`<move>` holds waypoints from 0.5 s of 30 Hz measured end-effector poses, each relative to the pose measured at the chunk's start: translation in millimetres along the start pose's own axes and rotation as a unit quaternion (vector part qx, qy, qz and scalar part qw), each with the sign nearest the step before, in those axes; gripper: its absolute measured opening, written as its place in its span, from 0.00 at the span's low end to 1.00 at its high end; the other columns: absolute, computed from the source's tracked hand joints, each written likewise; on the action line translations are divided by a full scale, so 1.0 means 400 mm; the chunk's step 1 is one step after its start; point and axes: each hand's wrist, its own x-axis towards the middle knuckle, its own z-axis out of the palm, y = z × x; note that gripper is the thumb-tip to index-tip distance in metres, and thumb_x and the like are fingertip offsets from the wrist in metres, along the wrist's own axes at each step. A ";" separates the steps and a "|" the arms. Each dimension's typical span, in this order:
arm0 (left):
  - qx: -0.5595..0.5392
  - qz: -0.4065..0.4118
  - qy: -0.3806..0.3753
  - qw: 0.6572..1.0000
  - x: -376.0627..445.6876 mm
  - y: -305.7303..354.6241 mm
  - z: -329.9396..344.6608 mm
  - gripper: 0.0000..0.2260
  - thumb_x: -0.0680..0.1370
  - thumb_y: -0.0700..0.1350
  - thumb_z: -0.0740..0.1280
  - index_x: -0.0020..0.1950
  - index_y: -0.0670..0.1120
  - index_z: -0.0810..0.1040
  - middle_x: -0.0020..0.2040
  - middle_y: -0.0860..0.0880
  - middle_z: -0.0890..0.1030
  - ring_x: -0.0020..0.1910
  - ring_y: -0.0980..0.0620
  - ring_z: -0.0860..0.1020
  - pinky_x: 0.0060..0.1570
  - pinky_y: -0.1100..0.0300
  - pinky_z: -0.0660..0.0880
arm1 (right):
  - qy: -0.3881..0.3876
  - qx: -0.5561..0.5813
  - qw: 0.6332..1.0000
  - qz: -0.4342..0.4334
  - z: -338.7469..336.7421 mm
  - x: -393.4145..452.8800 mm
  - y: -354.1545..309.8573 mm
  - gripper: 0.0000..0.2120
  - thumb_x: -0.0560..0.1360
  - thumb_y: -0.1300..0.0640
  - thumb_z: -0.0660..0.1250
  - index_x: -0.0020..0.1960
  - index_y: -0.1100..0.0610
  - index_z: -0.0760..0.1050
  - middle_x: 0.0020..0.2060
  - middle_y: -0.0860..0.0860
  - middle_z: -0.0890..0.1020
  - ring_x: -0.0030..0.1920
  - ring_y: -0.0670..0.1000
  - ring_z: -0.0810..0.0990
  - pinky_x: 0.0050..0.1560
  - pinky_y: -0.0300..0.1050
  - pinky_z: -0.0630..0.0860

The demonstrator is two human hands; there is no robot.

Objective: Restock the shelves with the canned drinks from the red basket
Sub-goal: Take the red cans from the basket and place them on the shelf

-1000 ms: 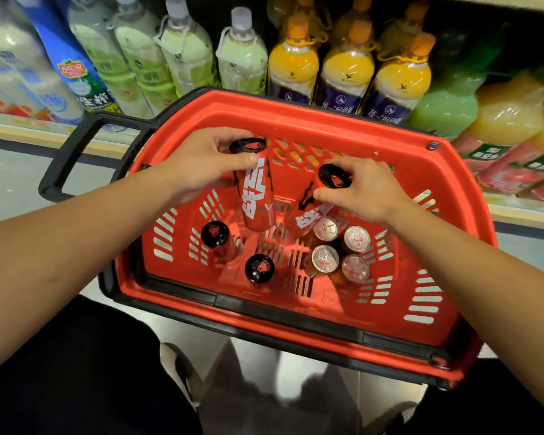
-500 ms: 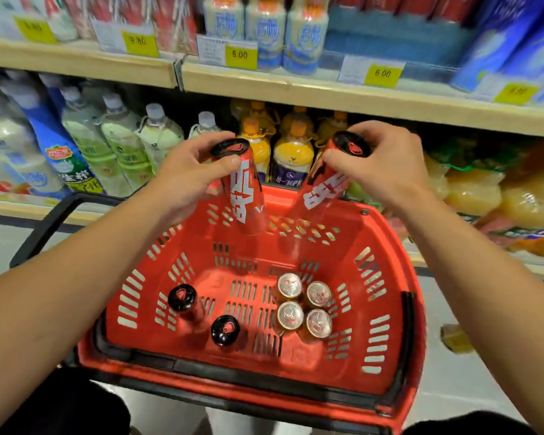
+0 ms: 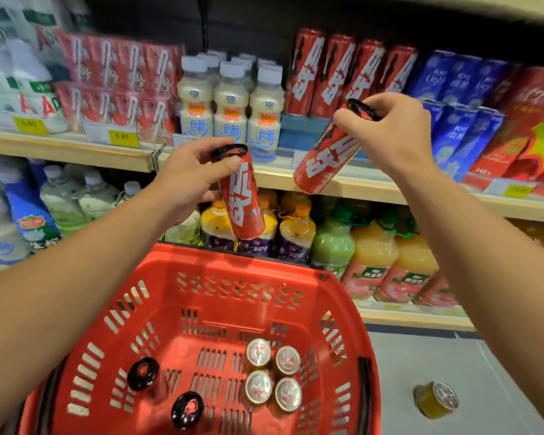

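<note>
The left hand (image 3: 187, 177) gripped a tall red metal can with white lettering and a black top (image 3: 242, 196) by its upper end, fingers curled round the rim and thumb across the side, the can hanging almost upright with its base tipped slightly to the right. The right hand (image 3: 396, 133) pinched a second tall red can of the same kind (image 3: 325, 158) at its black top, that can slanting down and to the left of the hand. Just beyond the right hand, a row of matching red cans (image 3: 343, 73) stood on the pale wooden shelf (image 3: 374, 186), with blue drink cartons (image 3: 462, 89) to their right and white-capped creamy bottles (image 3: 231, 102) to their left, above the left hand. Below both hands sat the red slotted plastic basket (image 3: 220, 293), holding two more black-topped red cans (image 3: 165, 392) nearer the left forearm and four short silver-topped cans (image 3: 272, 375) grouped closely together nearer the right. Past the basket, under the held cans, orange and green juice bottles (image 3: 374, 252) lined the lower shelf. One small yellow can (image 3: 435, 400) stood alone on the grey floor (image 3: 421, 350) beneath the right forearm.
</note>
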 end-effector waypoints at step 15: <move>0.076 0.061 -0.005 0.995 0.127 0.117 0.034 0.16 0.75 0.45 0.72 0.63 0.54 0.78 0.58 0.52 0.80 0.59 0.49 0.78 0.57 0.40 0.77 | 0.031 -0.013 0.999 -0.027 0.085 0.198 -0.054 0.22 0.63 0.36 0.69 0.44 0.54 0.80 0.37 0.46 0.82 0.40 0.44 0.80 0.43 0.47 0.79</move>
